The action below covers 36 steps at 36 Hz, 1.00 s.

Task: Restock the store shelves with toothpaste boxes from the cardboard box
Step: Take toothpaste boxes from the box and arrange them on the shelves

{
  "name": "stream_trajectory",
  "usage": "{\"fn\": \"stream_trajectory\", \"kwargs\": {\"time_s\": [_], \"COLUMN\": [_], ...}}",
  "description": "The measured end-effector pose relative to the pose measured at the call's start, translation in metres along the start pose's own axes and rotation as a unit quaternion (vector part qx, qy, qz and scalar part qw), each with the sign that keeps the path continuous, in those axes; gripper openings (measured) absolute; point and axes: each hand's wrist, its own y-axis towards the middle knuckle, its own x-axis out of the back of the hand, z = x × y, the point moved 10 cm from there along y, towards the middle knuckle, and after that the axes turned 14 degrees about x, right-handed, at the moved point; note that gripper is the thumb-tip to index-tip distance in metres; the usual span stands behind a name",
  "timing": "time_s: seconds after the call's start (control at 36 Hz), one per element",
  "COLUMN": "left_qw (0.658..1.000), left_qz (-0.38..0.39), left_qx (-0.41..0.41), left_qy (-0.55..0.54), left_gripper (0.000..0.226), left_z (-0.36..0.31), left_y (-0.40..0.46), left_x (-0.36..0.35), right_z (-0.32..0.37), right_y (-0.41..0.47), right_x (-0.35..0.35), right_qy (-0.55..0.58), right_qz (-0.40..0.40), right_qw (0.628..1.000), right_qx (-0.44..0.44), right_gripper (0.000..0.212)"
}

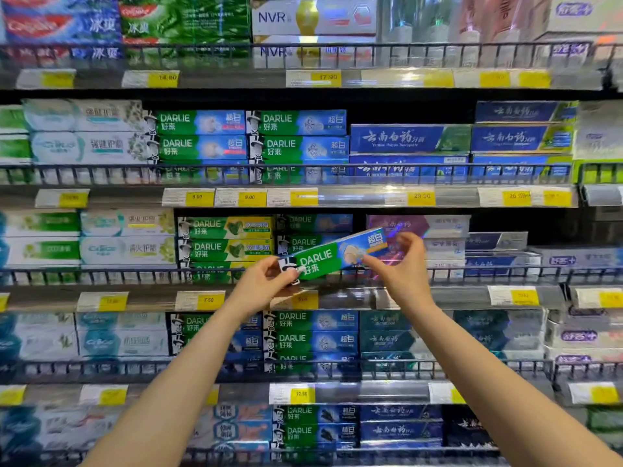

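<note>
Toothpaste box [332, 256], tilted, at frame centre before the shelf [371, 276]: left hand [266, 281] pinches its lower end, right hand [399, 261] its upper end.

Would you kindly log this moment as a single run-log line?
left hand: pinches box's left end | right hand: pinches its right end | Darlie toothpaste box: tilted, before third shelf's wire rail

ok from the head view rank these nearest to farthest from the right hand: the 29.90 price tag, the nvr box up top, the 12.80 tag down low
From the right hand:
1. 29.90 price tag, just above.
2. 12.80 tag, below and left.
3. NVR box, top shelf.
</note>
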Motion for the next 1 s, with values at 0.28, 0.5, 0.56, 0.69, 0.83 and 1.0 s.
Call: {"fn": "stream_trajectory", "kwargs": {"time_s": [0.28,0.5,0.56,0.69,0.83,1.0], "left_qw": [0.998,0.993,0.993,0.990,0.983,0.962], "left_qz": [0.030,-0.105,-0.109,-0.129,-0.129,-0.141], "left_qx": [-0.045,-0.033,-0.013,-0.035,-0.081,-0.112], "left_qy": [0.021,-0.047,-0.050,0.034,0.107,0.203], "left_gripper": [0.009,0.012,0.022,0.021,0.016,0.019], "left_z": [-0.022,-0.008,0.001,0.009,0.004,0.003], "left_y": [-0.007,0.010,0.014,0.012,0.011,0.011], "left_x": [-0.011,0.028,0.032,0.034,0.023,0.015], "right_z": [0.092,0.087,0.088,0.083,0.072,0.066], "right_y": [-0.041,-0.026,-0.015,0.001,0.008,0.014], "right_x": [-0.075,-0.091,-0.091,-0.109,-0.126,-0.144], "right_qy": [-0.303,-0.319,-0.325,-0.368,-0.380,-0.376], "right_qz": [0.204,0.159,0.142,0.139,0.150,0.188], "right_qw": [0.765,0.789,0.799,0.796,0.791,0.800], "right_qx": [0.531,0.500,0.485,0.459,0.455,0.428], "right_gripper": [0.068,0.064,0.065,0.066,0.063,0.058]}}
